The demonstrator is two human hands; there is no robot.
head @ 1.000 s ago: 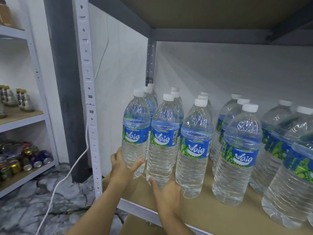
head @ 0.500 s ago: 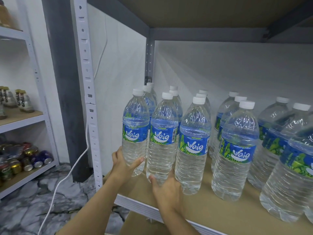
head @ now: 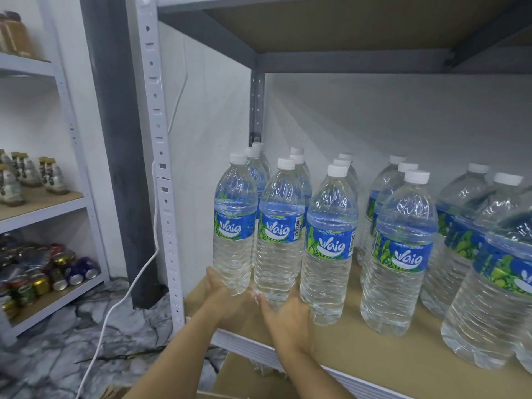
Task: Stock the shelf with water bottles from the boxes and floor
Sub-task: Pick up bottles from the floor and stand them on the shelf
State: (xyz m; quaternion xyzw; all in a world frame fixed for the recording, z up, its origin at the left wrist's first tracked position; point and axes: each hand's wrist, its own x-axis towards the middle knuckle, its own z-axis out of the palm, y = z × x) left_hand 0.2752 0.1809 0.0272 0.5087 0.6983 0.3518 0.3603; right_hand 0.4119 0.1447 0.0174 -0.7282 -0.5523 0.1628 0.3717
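At far left, cans (head: 66, 272) on a side rack, a white cable (head: 138, 280) beside. Cups the leftmost front bottle (head: 234, 226) at its base with the left hand (head: 227, 295), grips the second front bottle (head: 280, 240) low with the right hand (head: 288, 315); both upright at the left of the shelf (head: 374, 358), more bottles (head: 403, 254) rightward.

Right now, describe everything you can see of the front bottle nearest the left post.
The bottle is clear ribbed plastic, full of water, with a white cap and a blue-green label round its middle. It stands about upright at the front left corner of the shelf, heading a row. The left hand grips its base, hiding whether it rests on the board. The second bottle stands close on its right.
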